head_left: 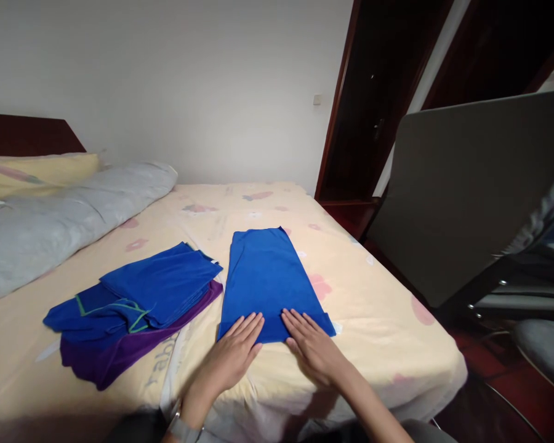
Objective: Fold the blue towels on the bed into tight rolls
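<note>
A blue cloth (268, 271) lies spread in a long folded shape on the bed, its near edge turned over in a narrow band. My left hand (234, 354) rests flat on the left part of that band, fingers stretched out and pointing away from me. On the right part of the band lies my right hand (311, 346), also flat with its fingers extended. Neither hand grips anything. To the left is a loose pile with blue cloths (154, 286), one edged in green, over a purple cloth (106, 363).
The bed (373, 344) has a cream patterned sheet. A rolled grey quilt (78, 215) and a yellow pillow (41, 172) lie at the left. Beyond the bed's right edge stand a large dark panel (471, 191) and a dark door (378, 98).
</note>
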`<action>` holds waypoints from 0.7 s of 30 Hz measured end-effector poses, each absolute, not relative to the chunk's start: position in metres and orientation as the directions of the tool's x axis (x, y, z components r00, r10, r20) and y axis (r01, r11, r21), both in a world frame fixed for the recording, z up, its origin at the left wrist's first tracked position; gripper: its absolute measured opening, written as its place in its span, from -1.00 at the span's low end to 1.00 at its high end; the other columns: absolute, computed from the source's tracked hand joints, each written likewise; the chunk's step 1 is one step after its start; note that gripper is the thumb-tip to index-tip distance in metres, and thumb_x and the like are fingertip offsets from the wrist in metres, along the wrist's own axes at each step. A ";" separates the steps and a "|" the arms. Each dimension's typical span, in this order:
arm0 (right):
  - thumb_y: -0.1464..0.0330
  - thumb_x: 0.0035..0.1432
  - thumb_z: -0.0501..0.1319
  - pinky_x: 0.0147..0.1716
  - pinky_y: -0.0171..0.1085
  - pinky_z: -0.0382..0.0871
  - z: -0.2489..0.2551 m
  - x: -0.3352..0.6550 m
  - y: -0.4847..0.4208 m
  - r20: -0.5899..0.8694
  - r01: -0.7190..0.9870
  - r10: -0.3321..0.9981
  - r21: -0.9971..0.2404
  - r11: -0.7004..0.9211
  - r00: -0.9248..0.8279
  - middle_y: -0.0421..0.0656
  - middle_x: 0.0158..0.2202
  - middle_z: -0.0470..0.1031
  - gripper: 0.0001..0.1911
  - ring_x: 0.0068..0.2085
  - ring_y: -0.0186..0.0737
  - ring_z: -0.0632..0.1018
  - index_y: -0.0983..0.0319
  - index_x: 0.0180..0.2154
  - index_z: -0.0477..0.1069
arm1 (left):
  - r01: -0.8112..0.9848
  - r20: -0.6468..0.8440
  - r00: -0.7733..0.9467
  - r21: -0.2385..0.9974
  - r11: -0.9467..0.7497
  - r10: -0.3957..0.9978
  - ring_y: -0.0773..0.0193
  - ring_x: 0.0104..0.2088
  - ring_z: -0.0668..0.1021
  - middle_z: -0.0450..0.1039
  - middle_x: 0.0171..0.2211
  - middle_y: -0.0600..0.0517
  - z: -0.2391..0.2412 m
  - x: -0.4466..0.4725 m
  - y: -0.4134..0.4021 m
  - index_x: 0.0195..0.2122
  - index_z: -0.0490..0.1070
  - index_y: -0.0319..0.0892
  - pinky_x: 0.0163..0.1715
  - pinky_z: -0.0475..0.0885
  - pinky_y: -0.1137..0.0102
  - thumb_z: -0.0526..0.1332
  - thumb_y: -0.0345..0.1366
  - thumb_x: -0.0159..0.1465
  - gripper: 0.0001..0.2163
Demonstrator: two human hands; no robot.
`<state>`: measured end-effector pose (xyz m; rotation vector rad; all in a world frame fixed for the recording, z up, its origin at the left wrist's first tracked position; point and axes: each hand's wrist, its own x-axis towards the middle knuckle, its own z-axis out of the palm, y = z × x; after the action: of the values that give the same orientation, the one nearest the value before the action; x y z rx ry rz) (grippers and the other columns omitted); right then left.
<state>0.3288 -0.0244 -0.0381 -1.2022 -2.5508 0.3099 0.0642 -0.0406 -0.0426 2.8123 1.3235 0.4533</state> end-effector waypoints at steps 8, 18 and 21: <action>0.11 0.47 -0.07 0.42 0.03 -0.07 -0.026 0.384 -0.018 0.007 0.741 0.849 -0.484 0.466 -0.529 -0.09 0.45 -0.05 -0.37 0.44 -0.05 0.04 0.18 0.44 -0.04 | 0.794 0.097 0.552 0.245 -0.557 0.828 0.13 0.42 0.16 -0.01 0.45 0.03 -0.037 0.025 -0.047 0.47 -0.15 0.06 0.38 0.21 0.08 -0.05 -0.19 0.51 -0.47; 0.48 0.10 0.19 0.11 0.01 0.42 -0.026 0.397 -0.013 0.263 0.759 0.850 -0.384 0.526 -0.456 -0.01 0.10 0.50 -0.50 0.09 0.07 0.51 0.13 0.09 0.52 | 0.824 0.305 0.401 0.292 -0.486 0.864 0.03 0.23 0.47 0.48 0.19 0.00 -0.019 0.014 -0.052 0.09 0.55 0.05 0.24 0.42 0.17 0.22 -0.42 0.25 -0.59; 0.53 0.06 0.13 0.09 -0.08 0.42 -0.024 0.403 -0.010 0.209 0.739 0.876 -0.473 0.479 -0.434 -0.04 0.05 0.54 -0.48 0.03 0.00 0.55 0.15 0.05 0.54 | 0.822 0.252 0.373 0.356 -0.444 0.893 0.04 0.13 0.52 0.55 0.08 0.00 -0.018 0.010 -0.052 0.08 0.56 0.06 0.19 0.45 0.19 0.19 -0.53 0.12 -0.47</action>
<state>0.4028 -0.0102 -0.0240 -1.3446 -2.3045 0.4363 0.0099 -0.0520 -0.0176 2.4571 1.5504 0.6171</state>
